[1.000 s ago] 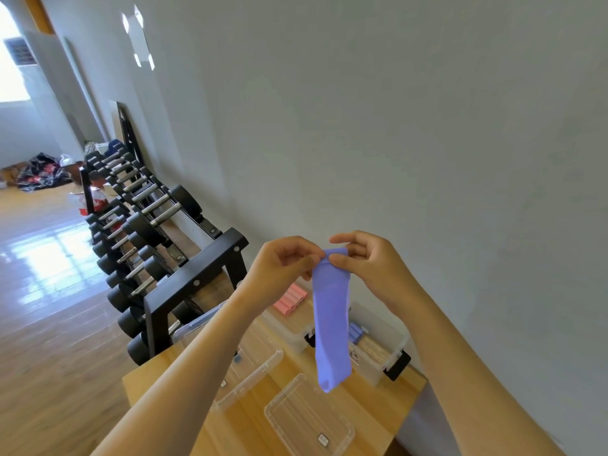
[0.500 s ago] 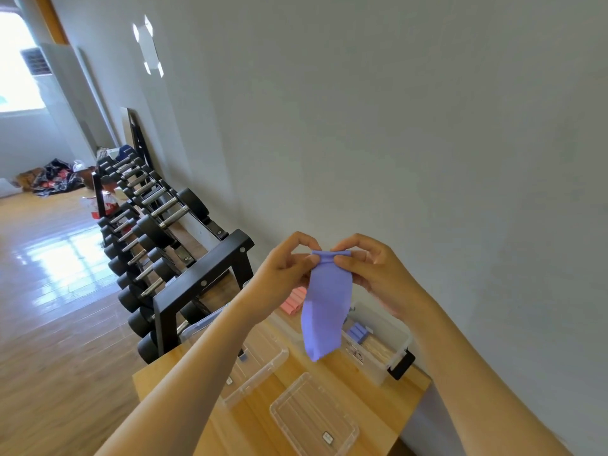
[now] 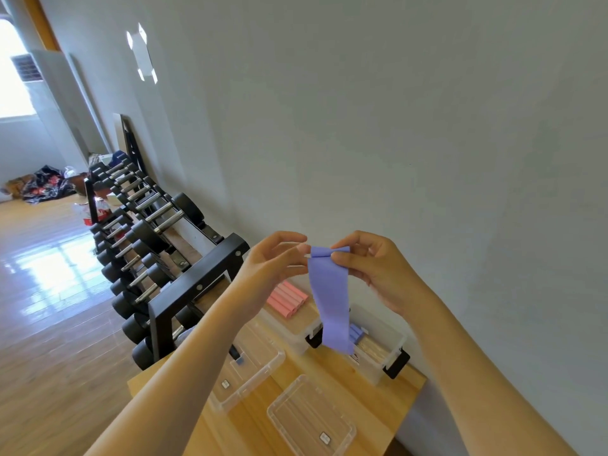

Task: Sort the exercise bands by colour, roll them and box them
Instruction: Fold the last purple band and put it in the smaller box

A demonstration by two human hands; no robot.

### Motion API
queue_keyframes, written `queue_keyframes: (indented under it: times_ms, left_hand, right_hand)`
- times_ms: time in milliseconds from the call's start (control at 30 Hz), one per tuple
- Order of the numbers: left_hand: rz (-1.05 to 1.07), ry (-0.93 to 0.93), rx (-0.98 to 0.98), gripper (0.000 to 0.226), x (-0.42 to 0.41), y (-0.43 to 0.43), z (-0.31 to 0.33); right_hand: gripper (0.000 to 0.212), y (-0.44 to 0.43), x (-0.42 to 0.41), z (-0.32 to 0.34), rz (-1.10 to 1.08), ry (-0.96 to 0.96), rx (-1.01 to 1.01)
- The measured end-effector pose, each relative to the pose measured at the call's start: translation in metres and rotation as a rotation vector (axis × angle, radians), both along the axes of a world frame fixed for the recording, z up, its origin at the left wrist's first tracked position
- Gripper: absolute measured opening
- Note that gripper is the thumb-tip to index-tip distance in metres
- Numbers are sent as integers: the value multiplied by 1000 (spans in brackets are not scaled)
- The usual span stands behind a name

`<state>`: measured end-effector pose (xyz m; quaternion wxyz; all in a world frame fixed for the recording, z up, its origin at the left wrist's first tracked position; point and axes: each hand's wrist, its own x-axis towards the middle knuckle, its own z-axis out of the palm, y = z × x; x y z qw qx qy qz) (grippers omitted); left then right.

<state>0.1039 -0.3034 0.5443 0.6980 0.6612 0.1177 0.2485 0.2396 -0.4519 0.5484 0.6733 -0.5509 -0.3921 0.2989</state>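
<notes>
A purple exercise band [image 3: 330, 301] hangs in the air above the table, its top edge curled into a small roll. My left hand [image 3: 274, 261] pinches the roll's left end and my right hand [image 3: 373, 268] pinches its right end. Below, a clear box [image 3: 292, 327] holds several rolled pink bands [image 3: 287, 298]. A second clear box [image 3: 383, 353] to its right holds rolled purple bands [image 3: 356, 334], partly hidden behind the hanging band.
Two clear lids [image 3: 248, 370] [image 3: 311, 419] lie on the small wooden table [image 3: 391, 406] in front of the boxes. A black dumbbell rack [image 3: 154, 255] stands along the grey wall to the left. Wooden floor stretches away at the left.
The hanging part of the purple band has grown shorter as its top edge rolled up between my fingers. Both hands stayed at about the same height.
</notes>
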Motion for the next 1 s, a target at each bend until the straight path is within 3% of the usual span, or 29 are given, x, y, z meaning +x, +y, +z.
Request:
queue_keyframes:
  times_ms: [333, 600, 733, 1000]
  left_hand:
    - [46, 112, 234, 10, 7, -8, 4]
    - [108, 60, 246, 8, 5, -13, 4]
    - [14, 96, 100, 10, 2, -17, 7]
    - [124, 116, 229, 9, -2, -17, 8]
  right_hand:
    - [17, 1, -8, 1, -94, -252, -86]
    - [5, 3, -12, 0, -175, -310, -90]
    - [16, 5, -15, -1, -234, -387, -52]
    - [24, 4, -18, 0, -133, -289, -123]
